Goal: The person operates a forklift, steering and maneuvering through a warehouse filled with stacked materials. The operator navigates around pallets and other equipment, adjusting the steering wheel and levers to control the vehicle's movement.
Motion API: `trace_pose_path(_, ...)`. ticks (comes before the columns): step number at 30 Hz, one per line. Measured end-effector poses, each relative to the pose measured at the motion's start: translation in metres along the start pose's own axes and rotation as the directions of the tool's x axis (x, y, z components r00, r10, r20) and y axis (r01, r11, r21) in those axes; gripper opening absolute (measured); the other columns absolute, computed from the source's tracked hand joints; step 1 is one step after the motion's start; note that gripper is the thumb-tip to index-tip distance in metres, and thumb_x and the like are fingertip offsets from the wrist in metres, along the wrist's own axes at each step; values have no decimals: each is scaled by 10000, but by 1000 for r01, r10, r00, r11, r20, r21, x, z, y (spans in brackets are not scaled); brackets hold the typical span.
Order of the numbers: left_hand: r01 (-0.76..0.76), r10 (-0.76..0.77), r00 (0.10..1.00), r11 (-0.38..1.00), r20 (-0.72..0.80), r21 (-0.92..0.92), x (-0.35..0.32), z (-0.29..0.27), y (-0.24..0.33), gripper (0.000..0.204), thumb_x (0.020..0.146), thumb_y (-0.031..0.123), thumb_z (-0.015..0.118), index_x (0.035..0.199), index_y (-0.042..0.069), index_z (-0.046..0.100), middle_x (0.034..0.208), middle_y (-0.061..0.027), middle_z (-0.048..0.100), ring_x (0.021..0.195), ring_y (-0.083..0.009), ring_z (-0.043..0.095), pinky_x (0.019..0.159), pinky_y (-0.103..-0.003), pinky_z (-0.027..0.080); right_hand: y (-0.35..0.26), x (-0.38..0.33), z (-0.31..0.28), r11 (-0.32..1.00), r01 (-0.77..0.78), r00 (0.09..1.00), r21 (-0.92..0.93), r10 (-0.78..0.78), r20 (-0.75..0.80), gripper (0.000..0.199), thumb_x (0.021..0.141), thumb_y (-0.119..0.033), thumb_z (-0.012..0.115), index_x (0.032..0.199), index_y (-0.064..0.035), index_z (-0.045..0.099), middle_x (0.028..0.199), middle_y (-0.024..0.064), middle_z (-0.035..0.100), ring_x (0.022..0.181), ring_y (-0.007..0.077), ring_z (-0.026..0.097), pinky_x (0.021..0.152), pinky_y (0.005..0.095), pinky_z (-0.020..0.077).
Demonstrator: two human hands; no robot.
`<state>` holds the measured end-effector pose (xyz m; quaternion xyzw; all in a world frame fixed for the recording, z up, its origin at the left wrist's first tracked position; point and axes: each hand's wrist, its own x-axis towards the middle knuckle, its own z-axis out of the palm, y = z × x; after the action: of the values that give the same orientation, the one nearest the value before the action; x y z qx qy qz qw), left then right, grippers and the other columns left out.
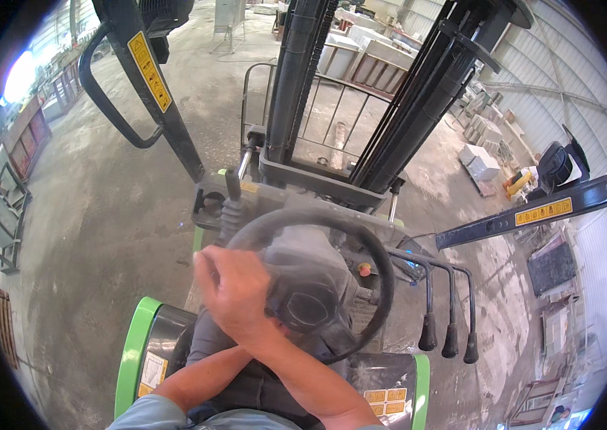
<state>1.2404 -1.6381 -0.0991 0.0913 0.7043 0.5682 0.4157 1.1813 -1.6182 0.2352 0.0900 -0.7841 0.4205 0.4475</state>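
Note:
I sit at a forklift's black steering wheel (pixel 381 287), its hub smeared by motion. My forearms cross, the right one above the left. My right hand (pixel 235 290) is closed over the left side of the wheel rim, fingers curled and partly blurred. Under my right wrist, my left hand (pixel 280 327) is almost wholly hidden near the hub, so its fingers do not show. A lever with a ribbed rubber boot (pixel 231 215) stands just beyond my right hand. Several black-knobbed levers (pixel 450 337) hang to the right of the wheel, with neither hand on them.
Ahead rise the black mast (pixel 292 79) and a barred load guard (pixel 332 107). A post with a grab handle (pixel 113 118) stands left; another post (pixel 547 210) crosses the right. Beyond lie a dusty concrete floor (pixel 81 236), pale stacked blocks (pixel 481 161) and metal frames (pixel 6 208).

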Motion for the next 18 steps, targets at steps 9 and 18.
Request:
trace_pose_path(9,-11,11,999,1000,-38,-4,13,42,-12,338,997,308,571,813,40,663,689,-55,628,662,-148,606,602,-342,466,12,-24,-38,999,39,999,21,-40,19,101,838,-75,768,878,-55,677,720,99,639,635,304,600,618,415,461)
trace_pose_path(18,-36,35,997,999,-72,-7,24,90,-28,333,995,300,571,808,40,661,687,-51,624,657,-146,599,601,-341,463,21,-54,-83,997,50,998,65,-53,35,105,836,-73,769,881,-53,677,725,102,638,642,304,601,606,415,457)
